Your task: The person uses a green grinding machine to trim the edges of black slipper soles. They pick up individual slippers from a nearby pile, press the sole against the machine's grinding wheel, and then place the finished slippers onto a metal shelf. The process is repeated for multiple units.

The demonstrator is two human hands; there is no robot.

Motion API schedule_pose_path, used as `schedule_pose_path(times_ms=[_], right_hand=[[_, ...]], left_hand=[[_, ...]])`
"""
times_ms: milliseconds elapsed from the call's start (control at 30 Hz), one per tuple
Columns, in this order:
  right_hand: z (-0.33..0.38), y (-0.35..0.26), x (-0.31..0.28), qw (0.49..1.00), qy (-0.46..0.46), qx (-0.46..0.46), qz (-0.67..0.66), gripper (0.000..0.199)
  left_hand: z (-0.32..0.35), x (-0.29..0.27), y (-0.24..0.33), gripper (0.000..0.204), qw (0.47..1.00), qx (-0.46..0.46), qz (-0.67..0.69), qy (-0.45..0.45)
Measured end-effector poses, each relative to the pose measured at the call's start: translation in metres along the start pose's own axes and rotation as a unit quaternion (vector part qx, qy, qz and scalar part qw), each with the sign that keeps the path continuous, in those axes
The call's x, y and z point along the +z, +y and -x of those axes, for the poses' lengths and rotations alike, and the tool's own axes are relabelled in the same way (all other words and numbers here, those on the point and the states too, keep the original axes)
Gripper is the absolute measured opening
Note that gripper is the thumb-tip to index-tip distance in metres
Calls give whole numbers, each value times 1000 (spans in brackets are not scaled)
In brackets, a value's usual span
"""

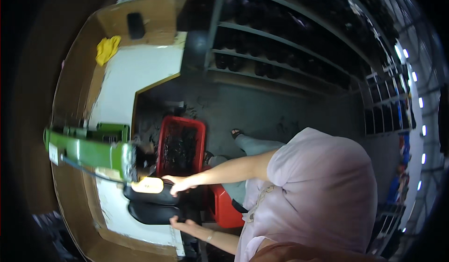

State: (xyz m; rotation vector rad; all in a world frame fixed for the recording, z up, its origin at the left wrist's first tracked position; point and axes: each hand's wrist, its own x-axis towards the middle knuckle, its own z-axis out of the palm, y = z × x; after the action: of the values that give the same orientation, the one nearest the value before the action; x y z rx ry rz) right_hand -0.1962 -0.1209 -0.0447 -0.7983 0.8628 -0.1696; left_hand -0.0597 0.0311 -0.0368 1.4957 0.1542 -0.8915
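Two long, black, rounded pieces like shoe soles lie side by side on the white tabletop, below the head of a green machine point(93, 154). My right hand point(184, 183) reaches in above, its fingers spread at the near end of the upper black piece point(152, 198). My left hand point(187, 225) is beside the near end of the lower black piece point(152, 214), with fingers stretched out. I cannot make out a grip by either hand. A pale yellow oval point(147, 185) at the machine head partly covers the upper piece.
A red crate point(204, 142) of dark scraps stands on the floor by the table point(140, 65). Another red container point(229, 210) is near my legs. A yellow cloth point(108, 50) lies by the cardboard edging point(154, 14). Racks point(280, 42) of dark items stand beyond.
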Motion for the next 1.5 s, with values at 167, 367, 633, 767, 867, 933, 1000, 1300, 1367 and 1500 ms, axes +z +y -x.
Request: schedule_pose_path(times_ms=[167,367,633,767,867,933,1000,1300,1367,1500], right_hand=[[131,41,-108,990,31,117,-66,104],[336,140,-248,941,244,47,-229,72],[511,322,-376,799,374,-64,-467,37],[570,356,-406,679,502,-114,-523,46],[593,344,-455,637,532,-168,-533,60],[593,355,-504,620,549,-147,-541,68],[581,363,-553,603,552,-134,-560,74],[568,323,-776,661,574,-272,-398,75],[564,345,-802,664,652,-177,-321,74],[564,379,-775,688,687,-49,-230,84]], left_hand=[[95,28,-101,26,992,-98,-75,-27],[202,154,-198,51,913,-213,-181,-299],[324,284,-402,38,761,-242,-350,-490],[382,331,-504,39,684,-284,-441,-507],[350,366,-598,47,619,-258,-388,-633],[407,407,-616,66,672,-297,-384,-560],[403,444,-646,54,651,-262,-389,-597],[338,644,-769,16,376,338,-382,-774],[335,645,-788,14,217,507,-371,-747],[354,621,-785,7,455,14,-352,-818]])
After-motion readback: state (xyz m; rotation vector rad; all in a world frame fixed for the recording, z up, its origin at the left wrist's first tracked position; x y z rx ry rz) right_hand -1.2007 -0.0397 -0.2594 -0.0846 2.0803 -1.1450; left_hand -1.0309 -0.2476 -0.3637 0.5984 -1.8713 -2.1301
